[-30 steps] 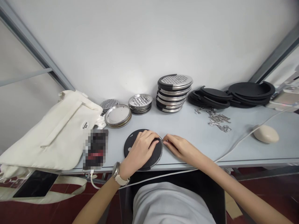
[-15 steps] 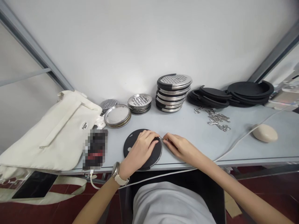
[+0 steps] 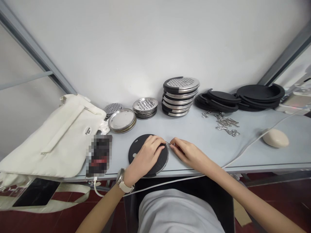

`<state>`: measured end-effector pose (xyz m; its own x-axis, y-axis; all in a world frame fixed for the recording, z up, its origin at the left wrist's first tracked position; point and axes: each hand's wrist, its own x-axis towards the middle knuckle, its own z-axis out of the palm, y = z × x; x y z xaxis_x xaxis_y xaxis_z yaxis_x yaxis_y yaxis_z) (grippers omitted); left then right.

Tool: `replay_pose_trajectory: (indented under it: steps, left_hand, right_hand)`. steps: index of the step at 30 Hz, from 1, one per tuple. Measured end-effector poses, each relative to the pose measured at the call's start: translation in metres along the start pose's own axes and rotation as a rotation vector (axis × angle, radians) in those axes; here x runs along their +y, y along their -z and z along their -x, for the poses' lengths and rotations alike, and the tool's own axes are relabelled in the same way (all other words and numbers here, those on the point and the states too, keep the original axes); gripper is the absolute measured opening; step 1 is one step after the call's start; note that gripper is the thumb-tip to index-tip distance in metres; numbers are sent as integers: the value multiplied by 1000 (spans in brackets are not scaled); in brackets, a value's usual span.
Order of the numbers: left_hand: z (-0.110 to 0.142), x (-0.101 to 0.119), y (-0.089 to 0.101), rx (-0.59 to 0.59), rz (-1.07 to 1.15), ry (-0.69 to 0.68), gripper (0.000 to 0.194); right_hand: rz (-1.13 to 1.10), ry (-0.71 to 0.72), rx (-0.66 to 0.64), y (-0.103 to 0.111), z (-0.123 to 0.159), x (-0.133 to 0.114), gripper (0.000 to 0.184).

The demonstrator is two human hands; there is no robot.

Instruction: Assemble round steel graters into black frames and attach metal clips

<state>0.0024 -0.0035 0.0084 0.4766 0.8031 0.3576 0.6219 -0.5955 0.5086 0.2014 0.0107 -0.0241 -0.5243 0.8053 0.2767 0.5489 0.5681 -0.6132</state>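
At the table's front edge lies a flat black disc [image 3: 155,166] with a thin metallic rim on its right side. My left hand [image 3: 148,154] rests across it, thumb and fingers closed at its upper right edge; a watch is on that wrist. Just to the right, my right hand [image 3: 186,151] pinches a small thin metal piece [image 3: 168,143] that reaches to my left fingertips. Its exact kind is too small to tell, and my fingers cover both ends. Small metal clasps [image 3: 227,123] lie in a loose pile farther right.
Along the wall stand stacked perforated metal discs [image 3: 145,105], plain metal lids [image 3: 121,119], a taller stack with black rims [image 3: 181,97], and black round covers [image 3: 259,94]. A cream bag [image 3: 55,139] and a blurred-out phone [image 3: 99,155] are left. A beige mouse [image 3: 276,138] and white cable [image 3: 243,153] are right.
Both hands stay almost in place on and beside the disc. My right fingertips have shifted very slightly away from the left, and a little more of the thin metal piece shows.
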Motion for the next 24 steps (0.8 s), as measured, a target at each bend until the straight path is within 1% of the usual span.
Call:
replay_pose_trajectory:
  steps: [8, 24]
  left_hand:
    - [0, 0, -1, -5, -25, 4, 18]
    - [-1, -1, -1, -9, 25, 8, 22]
  right_hand:
    - [-13, 21, -5, 1, 0, -1, 15]
    - [-61, 26, 13, 2, 0, -1, 14]
